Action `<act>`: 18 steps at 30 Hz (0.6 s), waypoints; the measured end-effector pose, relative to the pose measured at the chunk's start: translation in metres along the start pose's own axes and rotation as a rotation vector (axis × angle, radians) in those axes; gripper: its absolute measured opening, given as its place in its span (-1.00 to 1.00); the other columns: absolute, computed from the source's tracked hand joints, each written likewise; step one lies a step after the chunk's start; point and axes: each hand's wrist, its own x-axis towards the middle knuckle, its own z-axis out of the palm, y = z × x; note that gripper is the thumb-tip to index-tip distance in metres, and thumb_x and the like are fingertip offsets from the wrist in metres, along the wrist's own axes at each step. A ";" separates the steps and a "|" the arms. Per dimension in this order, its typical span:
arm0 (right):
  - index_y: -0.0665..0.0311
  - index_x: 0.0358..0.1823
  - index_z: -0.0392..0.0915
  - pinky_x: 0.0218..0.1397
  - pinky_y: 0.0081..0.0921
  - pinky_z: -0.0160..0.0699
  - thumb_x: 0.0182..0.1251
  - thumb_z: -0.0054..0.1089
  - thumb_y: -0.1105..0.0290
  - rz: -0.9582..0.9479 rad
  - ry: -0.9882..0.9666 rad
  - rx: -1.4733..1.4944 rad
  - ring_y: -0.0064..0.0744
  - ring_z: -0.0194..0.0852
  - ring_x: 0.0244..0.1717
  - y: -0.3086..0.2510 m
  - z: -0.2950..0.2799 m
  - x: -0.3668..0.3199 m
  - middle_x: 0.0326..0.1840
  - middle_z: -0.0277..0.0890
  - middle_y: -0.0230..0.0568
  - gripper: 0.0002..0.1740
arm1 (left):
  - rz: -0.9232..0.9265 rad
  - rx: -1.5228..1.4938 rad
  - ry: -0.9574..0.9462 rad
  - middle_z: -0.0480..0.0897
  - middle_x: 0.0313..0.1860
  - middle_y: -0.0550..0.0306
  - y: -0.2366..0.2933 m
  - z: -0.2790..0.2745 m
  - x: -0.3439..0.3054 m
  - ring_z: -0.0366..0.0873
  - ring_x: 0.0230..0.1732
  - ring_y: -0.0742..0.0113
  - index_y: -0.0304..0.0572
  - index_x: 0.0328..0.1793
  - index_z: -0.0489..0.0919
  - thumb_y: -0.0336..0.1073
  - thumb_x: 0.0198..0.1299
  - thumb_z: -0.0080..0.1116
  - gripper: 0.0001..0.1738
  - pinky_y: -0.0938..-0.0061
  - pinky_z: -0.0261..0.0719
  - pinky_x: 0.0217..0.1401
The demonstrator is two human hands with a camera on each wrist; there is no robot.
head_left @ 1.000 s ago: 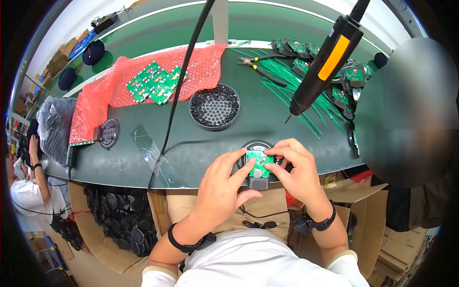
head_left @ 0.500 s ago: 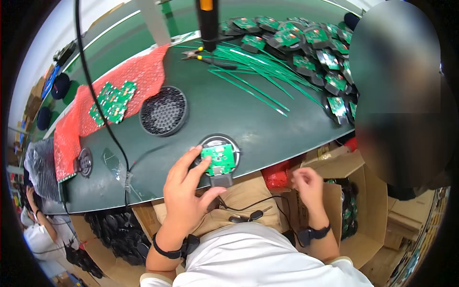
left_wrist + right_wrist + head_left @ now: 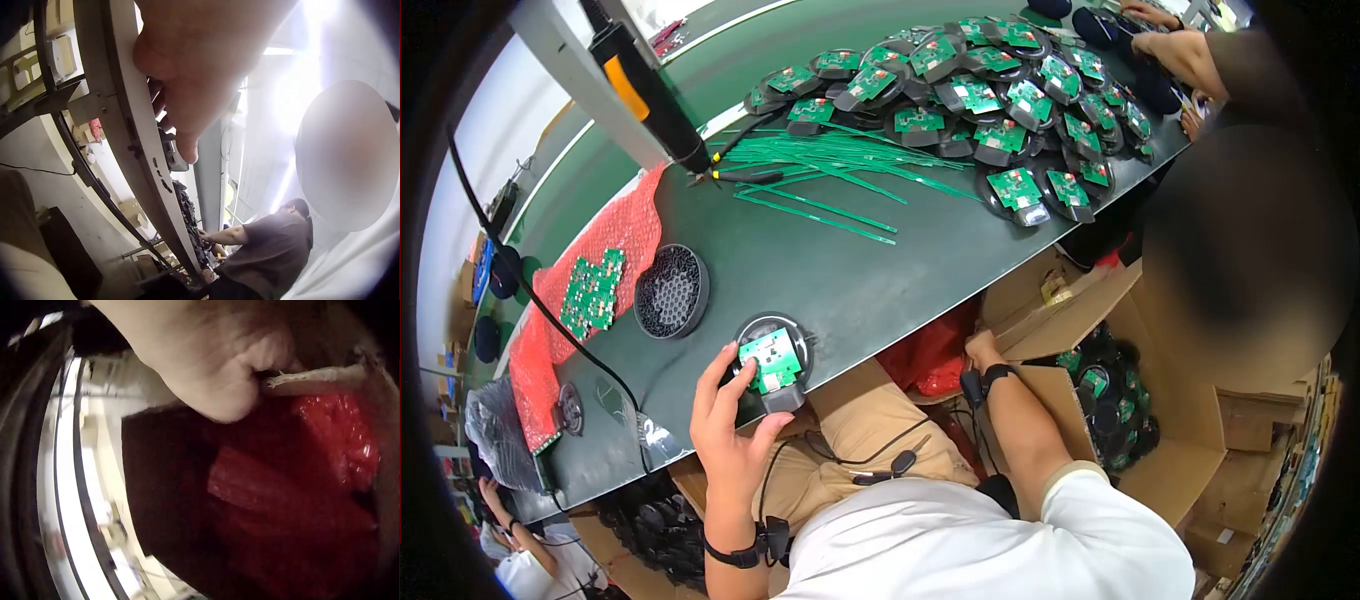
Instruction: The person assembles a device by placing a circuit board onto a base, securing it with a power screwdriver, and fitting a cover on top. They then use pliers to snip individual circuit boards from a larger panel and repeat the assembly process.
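Note:
On the green bench in the head view, a green circuit board [image 3: 771, 360] lies on a round black unit [image 3: 803, 343] with a grey block at its lower edge. My left hand [image 3: 730, 432] rests fingertips on the left side of the board and unit, thumb spread below. The left wrist view shows that hand [image 3: 203, 69] large at the top. My right hand [image 3: 983, 348] is low by a cardboard flap, near a red plastic bag [image 3: 927, 352]. In the right wrist view the hand [image 3: 212, 356] is above red plastic [image 3: 337, 437]; its fingertips are hidden.
Many finished-looking board units [image 3: 975, 95] are piled at the back right, beside green strips [image 3: 830, 160]. A screw dish [image 3: 671, 291], stacked boards [image 3: 593, 292] on red bubble wrap and a hanging screwdriver [image 3: 645, 95] are left. A cardboard box [image 3: 1170, 440] stands right.
My right hand has left the board and moved down and right to the cardboard and red bag. My left hand has stayed at the unit. The head view has swung right.

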 end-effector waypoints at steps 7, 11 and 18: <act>0.45 0.43 0.38 0.38 -0.19 0.53 0.21 0.04 0.65 -0.123 -0.216 0.159 0.06 0.53 0.40 0.032 0.041 -0.083 0.31 0.56 0.25 -0.34 | -0.006 -0.005 -0.002 0.58 0.42 -0.19 -0.001 0.001 0.001 0.58 0.37 -0.16 -0.27 0.24 0.68 -0.15 -0.20 0.71 -0.20 0.12 0.56 0.40; 0.37 0.37 0.43 -0.10 -0.14 0.85 0.30 0.17 0.55 0.074 -0.496 0.249 0.05 0.75 0.01 -0.009 0.004 -0.111 0.10 0.65 0.06 -0.44 | -0.020 -0.023 -0.023 0.55 0.44 -0.21 0.001 -0.001 0.001 0.58 0.38 -0.15 -0.27 0.25 0.68 -0.17 -0.20 0.72 -0.20 0.13 0.57 0.40; 0.39 -0.29 0.72 -0.35 -0.53 0.64 0.51 0.27 0.37 -0.645 -1.023 -0.157 -0.57 0.65 -0.47 -0.231 -0.137 -0.279 -0.54 0.67 -0.29 -0.77 | -0.030 0.051 0.023 0.57 0.45 -0.13 -0.001 -0.003 0.001 0.54 0.43 -0.17 -0.20 0.24 0.68 -0.06 -0.17 0.70 -0.21 0.07 0.52 0.43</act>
